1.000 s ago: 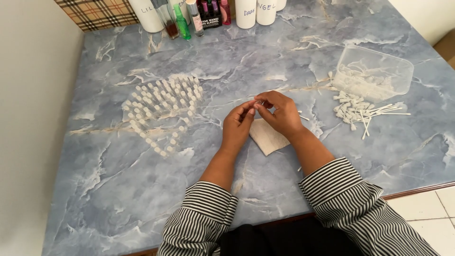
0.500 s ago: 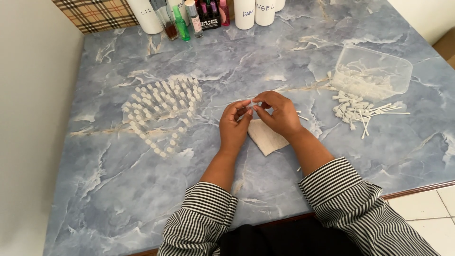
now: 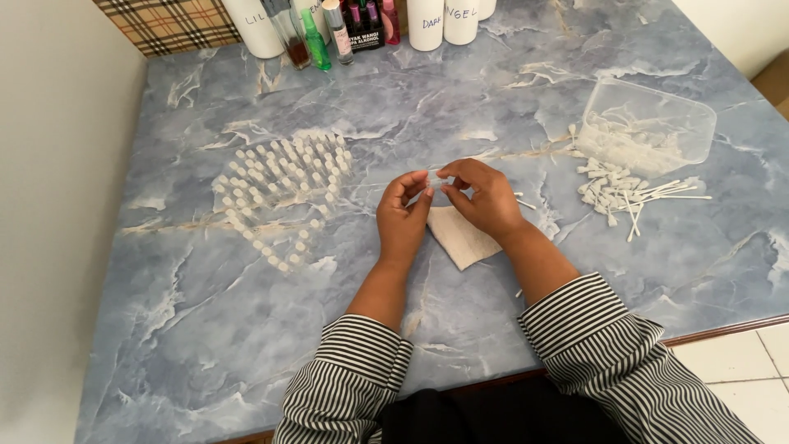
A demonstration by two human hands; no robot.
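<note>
From the head view, both the left hand (image 3: 403, 215) and right hand (image 3: 485, 197) pinch one small clear vial (image 3: 433, 182) between their fingertips, its long axis lying left-right, just above the white cloth (image 3: 460, 238).

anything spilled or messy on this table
Yes: loose white sticks and caps lie scattered outside the clear tub, with a stray stick near the right hand.
</note>
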